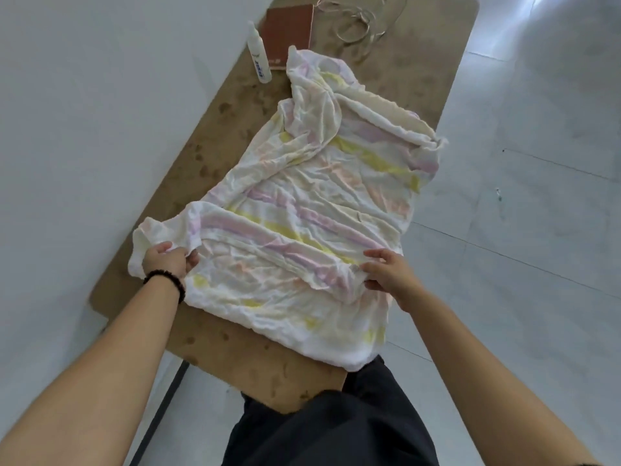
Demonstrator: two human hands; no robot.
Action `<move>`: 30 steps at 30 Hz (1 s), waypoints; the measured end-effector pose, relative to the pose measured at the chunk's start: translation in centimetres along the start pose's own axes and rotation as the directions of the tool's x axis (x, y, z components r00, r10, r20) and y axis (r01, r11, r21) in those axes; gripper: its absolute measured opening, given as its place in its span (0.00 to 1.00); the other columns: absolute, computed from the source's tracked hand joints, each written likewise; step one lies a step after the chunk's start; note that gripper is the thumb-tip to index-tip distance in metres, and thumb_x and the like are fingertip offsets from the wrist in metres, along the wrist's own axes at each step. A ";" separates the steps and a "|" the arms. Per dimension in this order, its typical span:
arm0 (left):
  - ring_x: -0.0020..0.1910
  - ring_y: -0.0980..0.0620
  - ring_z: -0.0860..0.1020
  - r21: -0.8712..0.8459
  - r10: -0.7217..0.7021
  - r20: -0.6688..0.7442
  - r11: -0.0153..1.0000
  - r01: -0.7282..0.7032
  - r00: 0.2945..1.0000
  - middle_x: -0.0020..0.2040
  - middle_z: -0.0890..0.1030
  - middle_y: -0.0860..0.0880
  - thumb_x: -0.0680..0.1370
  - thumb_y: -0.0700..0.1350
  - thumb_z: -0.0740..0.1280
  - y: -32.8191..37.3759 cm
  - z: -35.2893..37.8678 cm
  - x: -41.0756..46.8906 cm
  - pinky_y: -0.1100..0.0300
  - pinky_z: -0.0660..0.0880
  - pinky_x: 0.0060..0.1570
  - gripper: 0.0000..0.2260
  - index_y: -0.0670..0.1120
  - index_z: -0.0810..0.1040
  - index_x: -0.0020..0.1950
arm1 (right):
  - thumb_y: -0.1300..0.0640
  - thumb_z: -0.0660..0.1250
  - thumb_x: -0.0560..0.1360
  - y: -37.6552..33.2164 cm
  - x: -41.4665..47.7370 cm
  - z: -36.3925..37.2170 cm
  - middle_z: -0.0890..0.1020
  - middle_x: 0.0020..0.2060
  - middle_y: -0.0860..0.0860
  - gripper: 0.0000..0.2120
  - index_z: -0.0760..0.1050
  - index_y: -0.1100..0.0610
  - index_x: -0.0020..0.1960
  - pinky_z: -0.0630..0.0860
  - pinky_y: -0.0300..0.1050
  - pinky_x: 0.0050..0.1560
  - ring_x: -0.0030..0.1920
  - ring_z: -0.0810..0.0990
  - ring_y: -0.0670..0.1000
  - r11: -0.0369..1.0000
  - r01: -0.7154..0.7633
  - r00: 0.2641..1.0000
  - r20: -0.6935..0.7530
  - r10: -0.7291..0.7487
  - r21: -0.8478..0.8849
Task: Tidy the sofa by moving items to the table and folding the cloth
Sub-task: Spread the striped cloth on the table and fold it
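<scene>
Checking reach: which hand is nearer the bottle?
Left. The left hand grips the cloth along the table edge where the bottle is; the right hand holds the cloth at the opposite edge, farther off.

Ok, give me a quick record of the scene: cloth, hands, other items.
cloth: spread on table, crumpled, not yet folded
left hand: grips cloth's near left corner
right hand: pinches cloth's right edge
far end: bottle, book, cable
overhang: cloth's near right corner hangs off the table
</scene>
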State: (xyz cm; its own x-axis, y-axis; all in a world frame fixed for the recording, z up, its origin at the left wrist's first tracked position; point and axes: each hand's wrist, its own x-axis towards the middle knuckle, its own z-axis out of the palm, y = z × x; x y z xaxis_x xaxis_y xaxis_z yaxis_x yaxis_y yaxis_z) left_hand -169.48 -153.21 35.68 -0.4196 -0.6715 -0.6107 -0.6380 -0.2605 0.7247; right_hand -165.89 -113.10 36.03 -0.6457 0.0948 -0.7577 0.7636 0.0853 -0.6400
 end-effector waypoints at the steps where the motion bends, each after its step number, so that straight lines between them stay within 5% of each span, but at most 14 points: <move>1: 0.35 0.48 0.81 -0.018 -0.004 -0.030 1.000 0.004 1.000 0.63 0.75 0.38 0.76 0.30 0.63 0.1 0.2 -0.6 0.56 0.80 0.39 0.19 0.45 0.70 0.64 | 0.59 0.70 0.75 -0.9 0.4 -0.8 0.81 0.48 0.55 0.13 0.78 0.56 0.60 0.81 0.44 0.40 0.40 0.82 0.52 0.999 0.032 0.999 -0.017 -0.032 0.002; 5: 0.35 0.49 0.81 -0.117 0.075 -0.057 0.990 -0.081 0.996 0.63 0.74 0.39 0.76 0.31 0.63 3.2 1.6 -3.1 0.58 0.82 0.43 0.15 0.44 0.72 0.60 | 0.59 0.68 0.77 -5.2 1.6 -4.5 0.77 0.35 0.52 0.06 0.79 0.57 0.53 0.71 0.38 0.29 0.28 0.73 0.47 0.961 0.148 0.973 -0.206 -0.100 0.234; 8: 0.40 0.46 0.79 -0.268 0.204 -0.066 0.939 -0.214 0.977 0.63 0.72 0.39 0.75 0.30 0.65 7.7 3.1 -4.9 0.60 0.82 0.40 0.15 0.42 0.70 0.59 | 0.59 0.67 0.76 -7.7 2.4 -7.2 0.76 0.36 0.52 0.03 0.78 0.55 0.49 0.71 0.38 0.28 0.28 0.73 0.47 0.935 0.205 0.934 -0.343 -0.098 0.290; 11: 0.51 0.47 0.80 -0.390 0.309 0.085 0.885 -0.254 0.947 0.72 0.66 0.42 0.69 0.41 0.75 11.4 4.1 -5.3 0.58 0.81 0.43 0.36 0.50 0.61 0.73 | 0.56 0.66 0.75 -7.3 3.3 -8.9 0.79 0.39 0.53 0.05 0.78 0.56 0.50 0.76 0.42 0.33 0.31 0.77 0.48 0.968 0.180 0.900 -0.426 -0.090 0.175; 14: 0.68 0.53 0.72 -0.049 0.360 0.255 0.932 -0.359 0.898 0.76 0.62 0.49 0.67 0.58 0.76 10.8 4.9 -5.7 0.53 0.76 0.59 0.50 0.58 0.46 0.78 | 0.49 0.64 0.72 -4.6 3.5 -9.2 0.82 0.42 0.54 0.19 0.77 0.58 0.59 0.82 0.54 0.48 0.42 0.83 0.55 0.990 0.027 0.917 -0.391 -0.080 -0.137; 16: 0.75 0.50 0.62 0.221 0.377 0.330 0.861 -0.459 0.866 0.79 0.55 0.50 0.69 0.63 0.73 7.2 5.4 -6.1 0.50 0.66 0.70 0.50 0.57 0.42 0.79 | 0.45 0.64 0.69 -2.8 3.3 -8.9 0.80 0.55 0.58 0.30 0.69 0.59 0.68 0.79 0.57 0.57 0.54 0.81 0.60 0.930 -0.092 0.932 -0.360 -0.045 -0.355; 18: 0.78 0.45 0.53 0.488 0.355 0.372 0.711 -0.506 0.858 0.80 0.49 0.47 0.76 0.61 0.67 1.4 5.7 -7.4 0.47 0.59 0.74 0.43 0.55 0.41 0.79 | 0.46 0.65 0.73 -1.5 2.3 -7.8 0.67 0.69 0.62 0.34 0.60 0.58 0.75 0.72 0.55 0.63 0.65 0.73 0.63 0.774 -0.149 0.938 -0.336 -0.087 -0.616; 20: 0.79 0.43 0.45 0.719 0.327 0.377 0.487 -0.496 0.867 0.80 0.44 0.43 0.79 0.63 0.60 -4.7 5.6 -9.4 0.42 0.54 0.74 0.38 0.55 0.41 0.80 | 0.47 0.65 0.77 -0.4 0.8 -6.1 0.59 0.75 0.61 0.33 0.57 0.55 0.78 0.66 0.55 0.69 0.72 0.64 0.62 0.560 -0.018 0.928 -0.222 -0.299 -0.829; 23: 0.78 0.42 0.37 0.825 0.226 0.468 0.233 -0.514 0.854 0.79 0.35 0.45 0.77 0.69 0.51 -12.5 4.6 -11.6 0.37 0.43 0.74 0.36 0.59 0.40 0.79 | 0.45 0.66 0.78 0.5 -1.2 -3.0 0.69 0.68 0.54 0.26 0.67 0.50 0.73 0.72 0.49 0.59 0.64 0.74 0.56 0.343 0.358 0.859 0.163 -0.485 -0.869; 27: 0.76 0.43 0.30 0.840 0.106 0.518 0.122 -0.528 0.849 0.77 0.29 0.45 0.72 0.76 0.48 -16.6 2.3 -12.1 0.39 0.35 0.73 0.40 0.63 0.33 0.76 | 0.38 0.68 0.72 2.6 -3.1 1.7 0.74 0.59 0.51 0.31 0.68 0.50 0.71 0.75 0.48 0.52 0.56 0.77 0.55 0.012 0.599 0.792 0.589 -0.162 -0.801; 30: 0.75 0.46 0.28 0.877 0.046 0.467 0.102 -0.469 0.883 0.75 0.25 0.47 0.69 0.79 0.49 -16.1 -0.3 -11.2 0.38 0.37 0.73 0.43 0.65 0.27 0.73 | 0.56 0.63 0.76 5.7 -3.7 4.6 0.73 0.56 0.56 0.21 0.66 0.55 0.68 0.74 0.52 0.50 0.54 0.77 0.61 -0.043 0.678 0.735 0.676 0.052 -0.733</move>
State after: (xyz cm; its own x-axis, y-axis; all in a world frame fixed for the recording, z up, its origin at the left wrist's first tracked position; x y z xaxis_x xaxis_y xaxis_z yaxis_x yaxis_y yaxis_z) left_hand -154.35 -141.67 30.96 -0.7011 -0.2809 -0.6554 -0.4346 0.8970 0.0804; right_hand -159.10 -117.55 34.58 -0.4319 -0.5969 -0.6762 -0.4738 0.7881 -0.3931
